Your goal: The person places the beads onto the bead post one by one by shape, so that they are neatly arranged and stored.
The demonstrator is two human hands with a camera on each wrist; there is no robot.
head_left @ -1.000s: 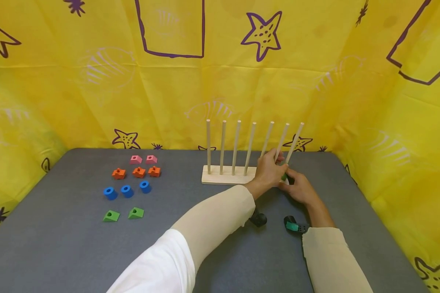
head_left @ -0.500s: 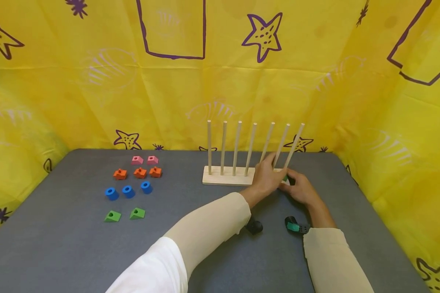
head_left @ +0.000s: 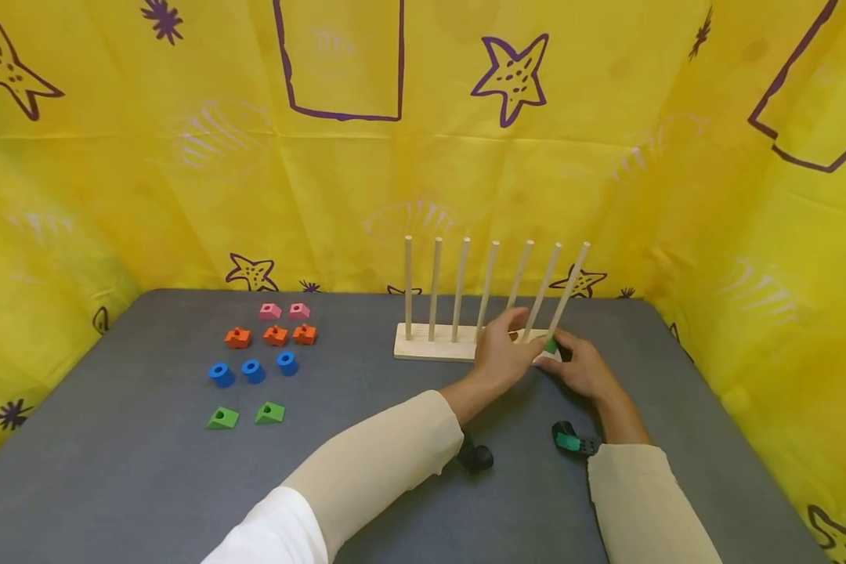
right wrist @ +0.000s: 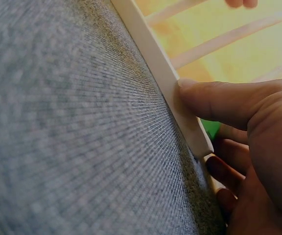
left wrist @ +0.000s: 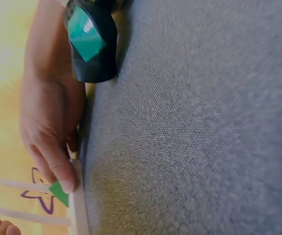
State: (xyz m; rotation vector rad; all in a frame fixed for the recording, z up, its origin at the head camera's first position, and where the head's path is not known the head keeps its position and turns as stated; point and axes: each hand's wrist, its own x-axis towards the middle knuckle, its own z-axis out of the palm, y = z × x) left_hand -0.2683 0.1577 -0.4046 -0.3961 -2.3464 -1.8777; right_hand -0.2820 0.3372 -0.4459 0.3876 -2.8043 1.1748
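Observation:
A pale wooden peg stand [head_left: 433, 342] with several upright pegs stands on the dark table. Around its right end my right hand [head_left: 583, 366] grips the base, thumb [right wrist: 214, 100] on the front edge and fingers behind. Low on the rightmost peg is a green block [head_left: 551, 345], partly hidden by the hands in the head view; in the left wrist view the green block [left wrist: 58, 193] shows beside the right thumb. My left hand [head_left: 500, 354] is in front of the right-hand pegs with loosely bent fingers, and nothing shows in its grasp.
On the left of the table lie two pink blocks [head_left: 299, 311], three orange blocks [head_left: 276, 336], three blue cylinders [head_left: 253, 371] and two green blocks [head_left: 270, 413]. A yellow patterned cloth [head_left: 338, 180] hangs behind and at the sides. Both wrists carry black devices [head_left: 567, 439].
My left hand has drawn down and left from the rightmost pegs, uncovering more of the green block. The right hand keeps its hold on the stand's end. The head view has shifted slightly.

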